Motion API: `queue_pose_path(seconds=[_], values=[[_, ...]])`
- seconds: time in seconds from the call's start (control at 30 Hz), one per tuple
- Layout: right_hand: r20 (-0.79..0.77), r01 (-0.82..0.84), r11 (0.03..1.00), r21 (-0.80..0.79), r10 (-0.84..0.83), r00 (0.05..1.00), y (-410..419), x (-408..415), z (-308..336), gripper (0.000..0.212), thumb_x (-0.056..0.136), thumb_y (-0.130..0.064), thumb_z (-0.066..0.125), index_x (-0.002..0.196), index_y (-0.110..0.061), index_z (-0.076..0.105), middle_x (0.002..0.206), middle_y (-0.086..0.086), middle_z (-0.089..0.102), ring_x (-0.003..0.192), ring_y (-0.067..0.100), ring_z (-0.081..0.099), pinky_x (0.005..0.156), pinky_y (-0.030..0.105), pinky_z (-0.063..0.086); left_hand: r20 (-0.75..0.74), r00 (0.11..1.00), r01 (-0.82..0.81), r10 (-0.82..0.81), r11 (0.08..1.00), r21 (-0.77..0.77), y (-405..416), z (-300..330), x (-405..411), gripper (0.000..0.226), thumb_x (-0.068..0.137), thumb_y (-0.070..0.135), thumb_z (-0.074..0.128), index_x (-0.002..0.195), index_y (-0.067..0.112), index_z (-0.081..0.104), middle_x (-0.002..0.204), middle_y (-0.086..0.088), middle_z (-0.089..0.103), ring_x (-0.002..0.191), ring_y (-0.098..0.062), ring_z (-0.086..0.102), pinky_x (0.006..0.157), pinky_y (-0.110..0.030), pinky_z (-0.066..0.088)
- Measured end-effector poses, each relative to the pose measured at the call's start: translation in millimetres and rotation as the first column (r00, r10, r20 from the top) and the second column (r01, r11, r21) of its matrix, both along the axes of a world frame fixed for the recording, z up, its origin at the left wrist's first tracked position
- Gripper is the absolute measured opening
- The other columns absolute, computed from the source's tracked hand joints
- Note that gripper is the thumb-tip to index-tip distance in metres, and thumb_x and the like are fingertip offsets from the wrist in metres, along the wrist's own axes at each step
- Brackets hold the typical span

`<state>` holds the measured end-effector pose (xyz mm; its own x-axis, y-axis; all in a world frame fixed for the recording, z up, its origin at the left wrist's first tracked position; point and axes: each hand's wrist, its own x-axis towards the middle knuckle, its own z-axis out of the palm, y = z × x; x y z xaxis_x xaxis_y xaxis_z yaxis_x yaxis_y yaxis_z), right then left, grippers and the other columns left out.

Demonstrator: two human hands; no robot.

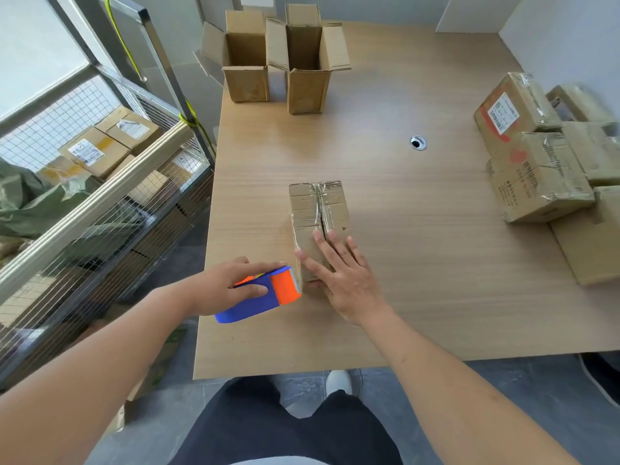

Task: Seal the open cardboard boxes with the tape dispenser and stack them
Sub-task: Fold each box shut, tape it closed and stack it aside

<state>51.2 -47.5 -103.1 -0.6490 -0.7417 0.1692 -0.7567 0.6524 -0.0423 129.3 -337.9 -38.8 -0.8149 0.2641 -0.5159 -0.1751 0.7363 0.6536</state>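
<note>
- The step in hand looks like taping the seam of the closed box (pixel 318 219), which lies on the wooden surface (pixel 419 263) near its front edge.
- The right hand (pixel 342 280) lies flat on the near end of that box, fingers (pixel 322 243) straight and spread, pressing the flaps down rather than gripping.
- The left hand (pixel 228 283) is clenched round the tape dispenser (pixel 268 293), its orange-and-blue head touching the box's near left corner.
- Clear tape already shows along the middle seam of the box; whether the strip is cut free I cannot tell.
- Next move, as I judge it: finish or tear the strip at the near end, then carry the box to the sealed boxes (pixel 536 162) stacked well to its right.
- Two open boxes (pixel 278 62) stand upright far behind the box, flaps up, not yet sealed.
</note>
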Motion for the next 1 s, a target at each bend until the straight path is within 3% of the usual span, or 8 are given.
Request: queue_pose_path(seconds=[0.23,0.4,0.57,0.73,0.87,1.0], values=[[0.092,0.025,0.999,0.039,-0.029,0.995,-0.2,-0.2,6.6,0.072,0.100,-0.042,0.059,0.159,-0.048,0.019,0.171,-0.003,0.009,0.158,0.022,0.008,0.125,0.050,0.017,0.041,0.999,0.023,-0.022,0.999,-0.022,-13.1,0.9,1.3,0.050,0.104,0.050,0.050,0.137,0.079,0.027,0.111,0.009,0.051,0.098,-0.012,0.054,0.090,-0.032,0.045],[0.196,0.032,0.998,0.059,-0.043,0.980,-2.4,2.3,15.3,0.061,0.103,-0.065,0.033,0.158,-0.053,0.011,0.172,-0.007,-0.001,0.158,0.017,-0.003,0.127,0.049,0.009,0.032,0.999,-0.024,0.028,0.992,-0.127,-0.2,-9.9,-1.8,0.046,0.104,0.055,0.044,0.141,0.075,0.026,0.107,0.008,0.051,0.098,-0.012,0.052,0.088,-0.034,0.042],[0.245,0.036,0.998,0.051,-0.047,0.968,-4.5,3.7,21.9,0.059,0.103,-0.065,0.029,0.157,-0.054,0.011,0.171,-0.009,-0.002,0.158,0.017,-0.004,0.127,0.047,0.004,0.095,0.992,-0.074,0.082,0.994,-0.084,15.8,-22.9,-6.9,0.044,0.107,0.050,0.041,0.151,0.053,0.037,0.144,0.013,0.052,0.130,-0.018,0.047,0.103,-0.034,0.034],[0.348,0.073,0.996,0.041,-0.083,0.934,-7.0,1.8,27.6,0.059,0.099,-0.072,0.028,0.154,-0.060,0.013,0.170,-0.015,0.000,0.157,0.010,-0.007,0.127,0.043,-0.003,0.147,0.986,-0.062,0.083,0.988,-0.139,2.3,-29.4,-5.7,0.038,0.109,0.044,0.038,0.146,0.044,0.047,0.140,0.012,0.057,0.127,-0.017,0.050,0.097,-0.032,0.032],[0.323,0.169,0.986,-0.009,-0.157,0.933,-20.9,9.0,28.6,0.056,0.094,-0.075,0.038,0.147,-0.057,0.035,0.168,-0.011,0.021,0.157,0.017,0.010,0.127,0.044,0.003,0.156,0.976,-0.127,0.150,0.981,-0.149,-12.7,-35.4,9.8,0.040,0.107,0.048,0.039,0.146,0.055,0.041,0.145,0.017,0.053,0.128,-0.014,0.049,0.099,-0.035,0.033],[0.292,0.276,0.960,-0.054,-0.249,0.923,-39.8,17.2,32.1,0.050,0.085,-0.053,0.059,0.133,-0.039,0.055,0.159,-0.004,0.041,0.153,0.025,0.027,0.125,0.051,0.012,0.122,0.972,-0.184,0.201,0.974,-0.132,-19.7,-30.3,13.5,0.037,0.105,0.051,0.039,0.136,0.073,0.036,0.134,0.020,0.056,0.116,-0.014,0.055,0.096,-0.036,0.041]])
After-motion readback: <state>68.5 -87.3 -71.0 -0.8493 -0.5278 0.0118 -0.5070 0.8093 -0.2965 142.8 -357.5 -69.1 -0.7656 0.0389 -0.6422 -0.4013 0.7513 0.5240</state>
